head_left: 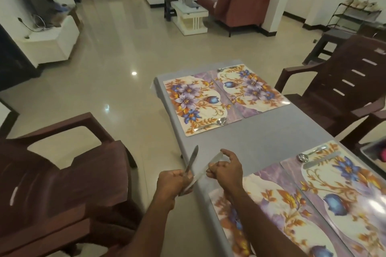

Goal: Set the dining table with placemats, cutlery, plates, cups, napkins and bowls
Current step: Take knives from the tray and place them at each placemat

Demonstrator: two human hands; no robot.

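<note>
Left hand (170,181) grips a steel table knife (191,160), blade up-forward. Right hand (226,170) pinches a second blurred knife (211,165), nearer the floral placemat (277,210) just right of it.

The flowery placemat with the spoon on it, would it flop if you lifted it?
Probably a little: the placemat looks thin and lies flat. Its glossy surface suggests it's slippery, so the spoon might slide off if it's tilted.

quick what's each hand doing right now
Left hand: grips a knife.
Right hand: pinches a second knife.
</note>
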